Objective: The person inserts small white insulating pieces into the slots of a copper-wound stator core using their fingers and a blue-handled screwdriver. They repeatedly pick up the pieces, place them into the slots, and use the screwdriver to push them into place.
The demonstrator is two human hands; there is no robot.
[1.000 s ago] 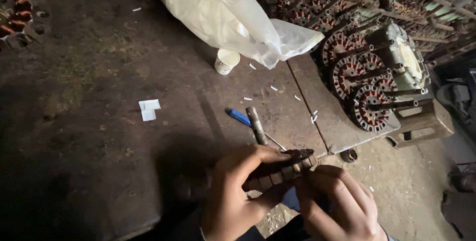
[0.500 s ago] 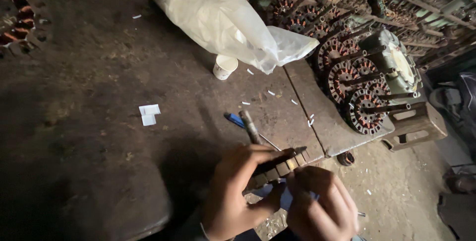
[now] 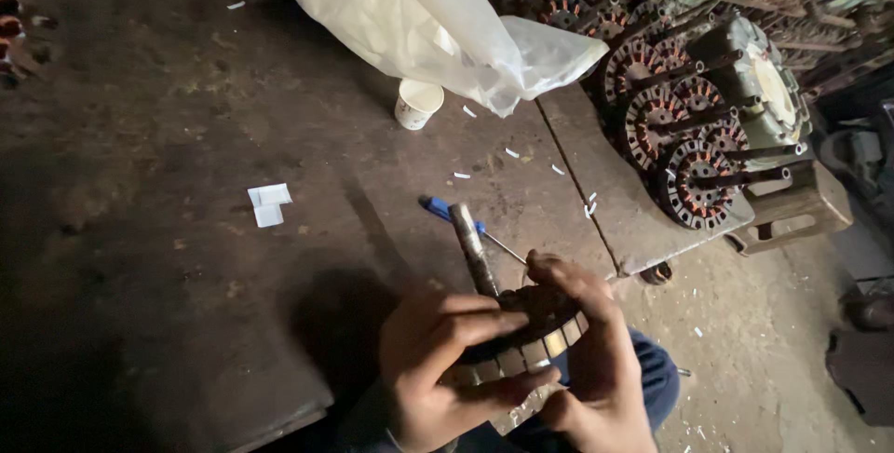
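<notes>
Dark, stained wood forms the counter (image 3: 186, 118), its surface rough and scattered with small white scraps. Both hands work at its near edge. The left hand (image 3: 445, 360) wraps its fingers over the top and side of a round motor core (image 3: 526, 332), a ridged metal ring with pale rectangular segments along its rim; the right hand (image 3: 587, 360) closes on the same core from the other side, thumb underneath. The core sits half over the counter edge, above a blue-trousered knee (image 3: 652, 383).

Just beyond the hands, a grey metal rod (image 3: 473, 248) lies angled on the counter, crossing a blue-handled screwdriver (image 3: 447, 214). Further out stand a white paper cup (image 3: 416, 104) and a crumpled translucent plastic bag (image 3: 419, 20). Two white paper squares (image 3: 268, 203) lie well apart to the left.

To the right, a lower grey slab (image 3: 596, 192) carries stacked copper-wound stators (image 3: 689, 150) with protruding dark rods, close beside the working area. Open counter room lies left of the hands; a dusty concrete floor (image 3: 773, 351) lies right.
</notes>
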